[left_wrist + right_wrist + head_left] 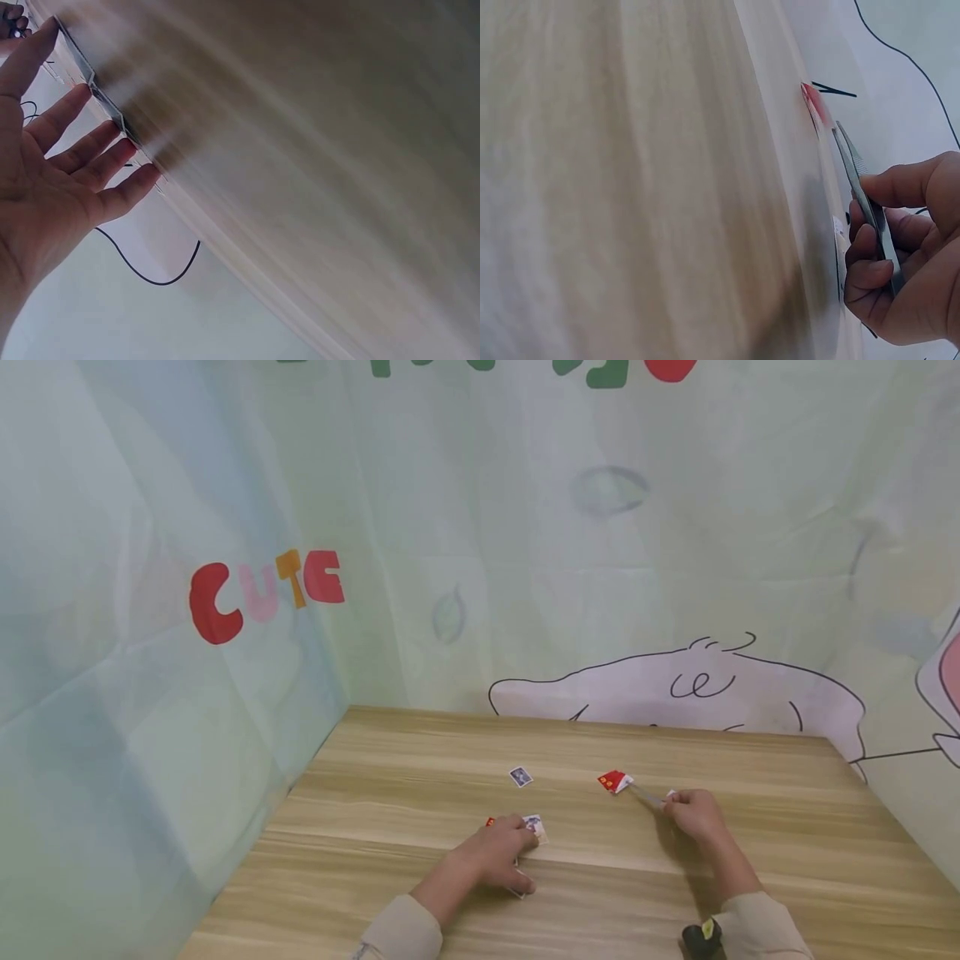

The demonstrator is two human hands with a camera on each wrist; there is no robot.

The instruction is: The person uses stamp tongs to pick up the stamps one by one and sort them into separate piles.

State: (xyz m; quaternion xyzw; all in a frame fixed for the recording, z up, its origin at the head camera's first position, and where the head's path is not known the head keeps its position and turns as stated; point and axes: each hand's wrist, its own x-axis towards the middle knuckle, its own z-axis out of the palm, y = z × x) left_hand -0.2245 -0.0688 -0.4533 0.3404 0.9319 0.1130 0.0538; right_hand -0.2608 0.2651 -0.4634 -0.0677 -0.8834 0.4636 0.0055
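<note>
Okay, right grip pinches tweezers; loose squeeze could slip red card; spread left hand might drag cards.

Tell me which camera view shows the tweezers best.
The right wrist view: the tweezers appear large and close there. The head view shows them small and thin; in the left wrist view they cannot be made out.

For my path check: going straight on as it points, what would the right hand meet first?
Likely the red card, via the tweezers the right hand holds; whether their tips touch it is unclear.
</note>
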